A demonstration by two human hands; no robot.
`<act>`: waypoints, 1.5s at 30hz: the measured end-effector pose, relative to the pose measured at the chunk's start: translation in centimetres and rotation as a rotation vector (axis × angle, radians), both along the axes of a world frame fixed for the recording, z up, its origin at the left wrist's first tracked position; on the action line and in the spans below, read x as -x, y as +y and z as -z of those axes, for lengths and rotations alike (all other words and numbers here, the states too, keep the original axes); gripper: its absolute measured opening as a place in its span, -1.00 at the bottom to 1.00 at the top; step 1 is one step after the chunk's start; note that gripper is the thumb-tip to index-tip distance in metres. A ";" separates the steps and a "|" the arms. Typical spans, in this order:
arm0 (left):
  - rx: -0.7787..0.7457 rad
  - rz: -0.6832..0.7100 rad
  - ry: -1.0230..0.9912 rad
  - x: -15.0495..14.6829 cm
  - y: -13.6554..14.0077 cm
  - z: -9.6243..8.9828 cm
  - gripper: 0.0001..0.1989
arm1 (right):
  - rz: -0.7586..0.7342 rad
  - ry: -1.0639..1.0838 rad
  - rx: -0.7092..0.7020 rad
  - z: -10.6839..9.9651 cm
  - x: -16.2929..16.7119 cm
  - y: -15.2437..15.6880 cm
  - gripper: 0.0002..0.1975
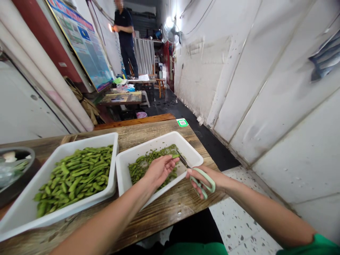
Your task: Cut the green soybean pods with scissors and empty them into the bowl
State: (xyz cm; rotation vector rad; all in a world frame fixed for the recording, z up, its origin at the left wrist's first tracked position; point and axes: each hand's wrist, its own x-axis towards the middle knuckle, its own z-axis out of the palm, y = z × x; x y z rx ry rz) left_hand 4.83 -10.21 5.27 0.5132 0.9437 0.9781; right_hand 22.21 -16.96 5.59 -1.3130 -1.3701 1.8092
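Note:
My left hand (162, 169) pinches a green edamame pod (175, 156) over the right-hand white tub (195, 155). Light-green-handled scissors (205, 180) are gripped in my right hand (202, 177), their dark blades pointing at the tip of the pod. Beneath my hands, the tub holds small green clippings (140, 164) spread over its floor. Left of it stands a larger white tub (115, 147) with a heap of whole edamame pods (79, 173).
Both tubs stand on a wooden table (170, 212). A dark bowl (30, 177) with a plastic bag sits at the far left. A green QR card (182, 122) lies near the back edge. Farther off, a person (126, 39) stands on a table.

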 end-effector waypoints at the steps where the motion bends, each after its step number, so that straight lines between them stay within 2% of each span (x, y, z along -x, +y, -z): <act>1: -0.008 0.000 -0.001 -0.1 -0.1 0.1 -0.87 | -0.007 0.016 0.010 0.0 0.0 0.1 -0.49; 10: -0.064 0.002 0.066 -0.3 -0.6 0.1 -0.88 | 0.016 -0.013 -0.018 -0.7 0.3 -0.2 -0.51; 16: -0.426 -0.032 0.433 2.7 2.5 -1.4 -0.87 | -0.006 0.009 0.020 -0.2 -0.9 -0.2 -0.60; 19: -0.440 0.239 0.693 4.9 4.0 -1.4 -0.95 | -0.016 0.023 0.024 0.0 -1.5 -0.1 -0.61; 21: -0.491 0.452 0.917 5.8 4.3 -0.7 -0.87 | -0.013 0.009 0.015 0.2 -1.8 0.1 -0.61; 23: -0.597 0.632 1.096 6.2 4.1 0.5 -0.91 | -0.014 -0.001 0.001 0.4 -1.9 0.2 -0.60; 25: -0.683 0.741 1.243 6.1 4.0 1.9 -0.94 | -0.023 -0.004 -0.014 0.6 -2.0 0.4 -0.59; 27: -0.722 0.764 1.363 5.9 4.1 2.9 -0.88 | -0.034 -0.009 -0.020 0.6 -1.9 0.5 -0.59; 30: -0.758 0.813 1.378 5.9 4.8 3.0 -0.90 | -0.049 -0.020 -0.027 0.4 -1.9 0.5 -0.59; 32: -0.759 0.918 1.264 6.2 5.5 2.3 -0.96 | -0.059 -0.018 -0.031 0.2 -2.0 0.4 -0.59; 34: -0.722 1.029 1.127 6.5 6.2 1.5 -0.89 | -0.063 -0.016 -0.032 0.1 -2.2 0.2 -0.59; 36: -0.692 1.026 1.096 6.7 6.9 1.3 -0.84 | -0.062 -0.019 -0.040 -0.1 -2.3 0.1 -0.59; 40: -0.845 0.755 1.357 5.8 7.9 2.4 -0.78 | -0.062 -0.033 -0.056 -0.2 -2.3 0.0 -0.59; 42: -0.924 0.770 1.437 5.1 8.1 3.0 -0.72 | -0.072 -0.032 -0.052 -0.2 -2.1 0.1 -0.59; 45: -0.977 0.827 1.476 4.5 8.2 3.2 -0.76 | -0.072 -0.027 -0.044 0.0 -1.9 0.1 -0.59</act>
